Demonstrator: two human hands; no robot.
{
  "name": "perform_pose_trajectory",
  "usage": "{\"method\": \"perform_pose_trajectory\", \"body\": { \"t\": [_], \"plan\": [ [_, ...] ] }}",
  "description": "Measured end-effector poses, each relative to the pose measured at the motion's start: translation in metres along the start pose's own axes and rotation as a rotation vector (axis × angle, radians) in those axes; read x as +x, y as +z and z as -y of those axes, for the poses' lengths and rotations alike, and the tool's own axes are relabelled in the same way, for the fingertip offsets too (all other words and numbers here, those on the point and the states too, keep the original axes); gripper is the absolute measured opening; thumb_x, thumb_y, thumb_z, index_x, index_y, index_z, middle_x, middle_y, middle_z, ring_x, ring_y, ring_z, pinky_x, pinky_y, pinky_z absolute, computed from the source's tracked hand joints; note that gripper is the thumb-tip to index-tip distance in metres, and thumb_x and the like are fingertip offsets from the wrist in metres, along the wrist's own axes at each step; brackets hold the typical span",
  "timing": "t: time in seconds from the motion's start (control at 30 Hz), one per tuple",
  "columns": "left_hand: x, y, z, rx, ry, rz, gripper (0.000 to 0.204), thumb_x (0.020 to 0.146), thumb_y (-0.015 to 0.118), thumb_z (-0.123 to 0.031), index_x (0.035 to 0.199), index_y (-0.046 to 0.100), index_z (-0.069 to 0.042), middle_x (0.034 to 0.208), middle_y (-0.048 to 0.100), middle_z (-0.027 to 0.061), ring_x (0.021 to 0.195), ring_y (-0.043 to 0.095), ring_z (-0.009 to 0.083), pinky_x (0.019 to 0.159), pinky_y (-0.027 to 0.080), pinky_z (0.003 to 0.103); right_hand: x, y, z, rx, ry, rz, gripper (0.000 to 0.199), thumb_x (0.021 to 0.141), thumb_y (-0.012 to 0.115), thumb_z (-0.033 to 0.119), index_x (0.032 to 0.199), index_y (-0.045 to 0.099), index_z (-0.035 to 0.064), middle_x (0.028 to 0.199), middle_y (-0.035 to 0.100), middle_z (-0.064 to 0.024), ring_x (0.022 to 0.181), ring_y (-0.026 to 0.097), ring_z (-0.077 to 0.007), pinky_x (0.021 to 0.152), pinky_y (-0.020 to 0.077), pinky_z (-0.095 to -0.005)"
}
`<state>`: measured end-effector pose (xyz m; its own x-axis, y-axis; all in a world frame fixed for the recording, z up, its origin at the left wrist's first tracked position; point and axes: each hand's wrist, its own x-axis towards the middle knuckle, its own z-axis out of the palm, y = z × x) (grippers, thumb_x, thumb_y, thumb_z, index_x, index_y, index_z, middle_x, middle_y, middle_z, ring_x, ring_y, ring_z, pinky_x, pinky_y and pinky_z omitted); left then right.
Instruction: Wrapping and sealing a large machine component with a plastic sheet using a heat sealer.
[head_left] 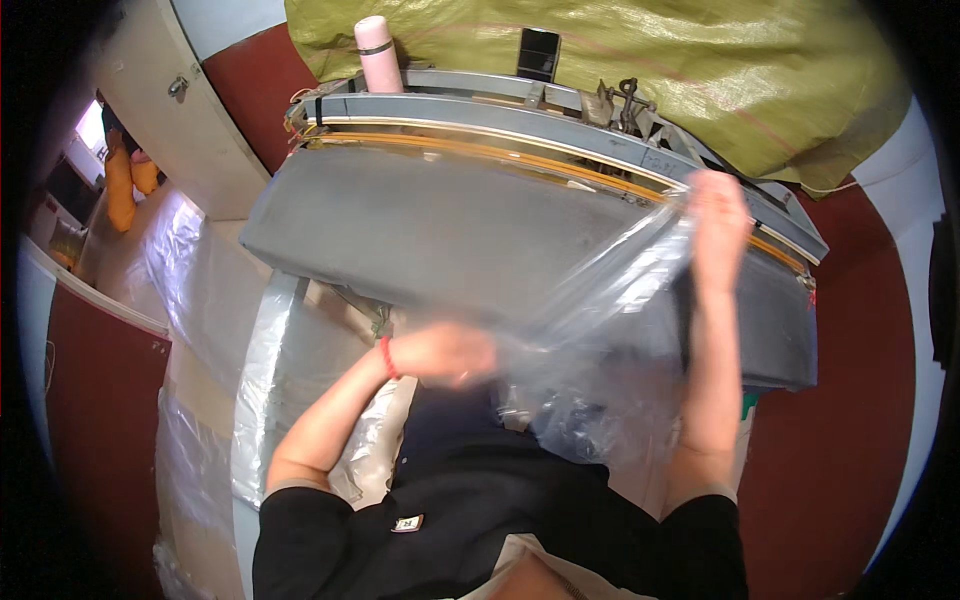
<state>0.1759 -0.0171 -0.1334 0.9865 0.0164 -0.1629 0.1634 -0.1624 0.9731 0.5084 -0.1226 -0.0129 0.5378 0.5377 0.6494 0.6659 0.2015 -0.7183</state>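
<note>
I see the clear plastic bag (600, 300) stretched slantwise between my hands — long axis running from the left hand (450, 352) near my chest up to the right hand (718, 215) at the grey machine (420, 230). Right fingers pinch the bag's upper edge; the left hand is blurred, grip unclear.

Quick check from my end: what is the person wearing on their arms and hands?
Both hands are bare, no gloves. The left hand has a thin red band at the wrist. The right hand shows no band or ring. Both arms wear short black sleeves, so the forearms are uncovered.
</note>
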Motion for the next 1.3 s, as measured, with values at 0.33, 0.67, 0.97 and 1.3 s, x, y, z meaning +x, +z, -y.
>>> {"method": "perform_pose_trajectory", "body": {
  "t": [0.33,0.67,0.97,1.3],
  "plan": [
    [-0.294,-0.210,0.002,1.107,-0.870,-1.398,0.019,0.079,0.049,-0.011,0.094,0.058,-0.003,0.092,0.060,0.0181,0.087,0.057,0.0333,0.074,0.045,0.040,-0.039,-0.218,-0.190,-0.598,0.259,-0.295,0.025,0.088,0.048,0.021,0.080,0.055,-0.0019,0.066,0.049,-0.0025,0.065,0.043,-0.0094,0.062,0.0378,-0.0236],
    [-0.136,-0.244,0.066,0.920,-0.387,-1.465,0.061,0.080,0.056,-0.036,0.130,0.034,-0.010,0.137,0.028,0.0132,0.127,0.024,0.0317,0.104,0.021,0.041,-0.074,-0.289,-0.239,-1.220,0.427,-0.156,0.037,0.090,0.039,0.035,0.091,0.055,0.0020,0.084,0.059,-0.0209,0.079,0.054,-0.0384,0.066,0.0413,-0.0430],
    [-0.141,-0.304,0.100,1.046,-0.834,-1.203,0.058,0.082,0.042,-0.053,0.131,0.036,-0.022,0.141,0.023,0.0053,0.131,0.016,0.0289,0.100,0.014,0.056,-0.059,-0.310,-0.256,-1.450,0.513,-0.066,0.041,0.089,0.038,0.041,0.090,0.053,0.0032,0.083,0.058,-0.0223,0.078,0.053,-0.0422,0.062,0.0405,-0.0477],
    [-0.220,-0.250,0.097,0.529,0.337,-2.085,0.025,0.088,0.047,-0.019,0.103,0.058,-0.001,0.102,0.059,0.0100,0.087,0.057,0.0180,0.080,0.043,0.028,-0.019,-0.364,-0.251,-1.171,0.587,-0.209,0.059,0.083,0.045,0.051,0.100,0.055,-0.0051,0.098,0.059,-0.0194,0.090,0.055,-0.0328,0.078,0.0416,-0.0372]
  ]
}}
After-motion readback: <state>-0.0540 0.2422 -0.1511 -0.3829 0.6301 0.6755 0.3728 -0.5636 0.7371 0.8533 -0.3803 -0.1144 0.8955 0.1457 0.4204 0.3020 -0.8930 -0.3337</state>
